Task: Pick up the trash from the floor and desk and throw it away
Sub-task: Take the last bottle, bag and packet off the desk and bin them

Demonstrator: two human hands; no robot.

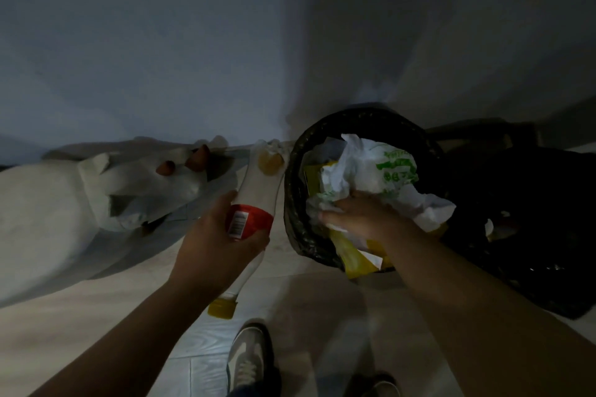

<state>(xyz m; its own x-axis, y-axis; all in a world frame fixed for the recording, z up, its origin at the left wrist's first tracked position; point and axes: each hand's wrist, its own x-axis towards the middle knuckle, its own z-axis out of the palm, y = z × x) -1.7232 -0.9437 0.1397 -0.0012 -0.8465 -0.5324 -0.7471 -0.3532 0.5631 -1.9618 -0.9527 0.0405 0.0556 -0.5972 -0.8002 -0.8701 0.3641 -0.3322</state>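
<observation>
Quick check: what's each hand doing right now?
Left hand: grips the plastic bottle around its red label.
Right hand: on the white plastic bag in the trash bin; gripping or pressing cannot be told.

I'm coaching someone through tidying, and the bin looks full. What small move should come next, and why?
Probably press the white bag down with the right hand that lies on it. The bag heaps above the rim of the bin, with yellow packaging crowding it, and the left hand grips a bottle beside the bin that needs room.
</observation>
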